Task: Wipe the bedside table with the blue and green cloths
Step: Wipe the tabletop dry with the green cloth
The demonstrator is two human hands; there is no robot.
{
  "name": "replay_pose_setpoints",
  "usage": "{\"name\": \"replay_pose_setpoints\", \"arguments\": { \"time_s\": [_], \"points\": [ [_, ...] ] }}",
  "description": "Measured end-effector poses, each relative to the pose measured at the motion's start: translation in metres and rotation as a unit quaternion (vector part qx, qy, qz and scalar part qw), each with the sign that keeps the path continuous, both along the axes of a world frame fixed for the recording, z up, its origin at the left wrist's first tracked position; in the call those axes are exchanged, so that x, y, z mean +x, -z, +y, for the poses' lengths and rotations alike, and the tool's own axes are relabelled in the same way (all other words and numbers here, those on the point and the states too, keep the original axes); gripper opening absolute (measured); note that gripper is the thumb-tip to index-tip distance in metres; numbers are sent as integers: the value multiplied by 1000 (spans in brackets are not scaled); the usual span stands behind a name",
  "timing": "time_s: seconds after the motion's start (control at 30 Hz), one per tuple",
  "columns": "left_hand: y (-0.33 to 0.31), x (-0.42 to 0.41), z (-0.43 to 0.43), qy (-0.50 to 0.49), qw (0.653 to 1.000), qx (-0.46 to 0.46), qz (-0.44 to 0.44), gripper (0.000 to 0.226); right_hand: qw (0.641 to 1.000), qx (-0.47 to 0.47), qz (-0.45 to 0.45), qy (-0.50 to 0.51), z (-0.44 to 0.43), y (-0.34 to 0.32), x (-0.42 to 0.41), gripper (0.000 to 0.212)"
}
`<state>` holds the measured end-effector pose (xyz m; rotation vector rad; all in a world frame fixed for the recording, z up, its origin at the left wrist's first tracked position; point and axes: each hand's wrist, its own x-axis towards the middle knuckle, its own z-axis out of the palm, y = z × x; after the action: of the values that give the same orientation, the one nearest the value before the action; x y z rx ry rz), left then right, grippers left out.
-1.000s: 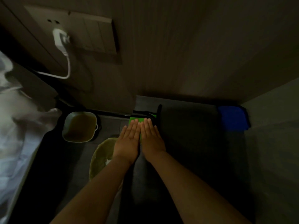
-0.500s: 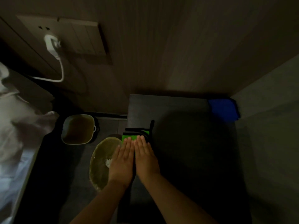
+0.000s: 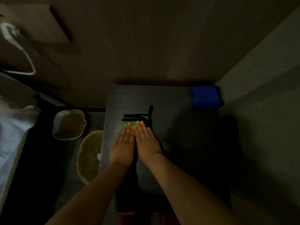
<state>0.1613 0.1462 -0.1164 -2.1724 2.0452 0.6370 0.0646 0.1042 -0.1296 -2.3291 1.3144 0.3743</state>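
Pressing flat on the green cloth [image 3: 129, 123], the left hand [image 3: 123, 146] and right hand [image 3: 146, 143] lie side by side with straight fingers, touching each other, on the left part of the dark tabletop [image 3: 178, 127]. The cloth's black-edged far end shows beyond the fingertips. A folded blue cloth [image 3: 205, 97] sits at the far right corner, well apart. Left of the tabletop, on the floor, stand a square bin [image 3: 69, 125] and a round basin [image 3: 89, 155].
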Motion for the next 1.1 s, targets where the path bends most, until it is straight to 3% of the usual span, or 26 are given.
{"name": "replay_pose_setpoints", "arguments": {
  "time_s": [0.27, 0.33, 0.4, 0.63, 0.83, 1.1],
  "points": [
    [6, -97, -31, 20, 999, -11, 23, 55, 999, -8, -37, 23, -23, 0, -105, 54],
    [4, -120, -40, 30, 999, -3, 18, 56, 997, -26, -56, 40, -26, 5, -128, 64],
    [3, -144, -48, 41, 999, -9, 14, 57, 998, -22, -37, 35, -32, 10, -153, 75],
    [3, -211, -72, 73, 997, 15, 8, 58, 997, -47, 19, 53, -50, 3, -221, 51],
    [4, -233, -83, 92, 995, 31, -4, 60, 997, -56, 9, 49, -58, -3, -247, 56],
    [4, -241, -43, 114, 993, 36, 18, 56, 987, -96, 119, 51, -14, 0, -249, 70]
  ]
}}
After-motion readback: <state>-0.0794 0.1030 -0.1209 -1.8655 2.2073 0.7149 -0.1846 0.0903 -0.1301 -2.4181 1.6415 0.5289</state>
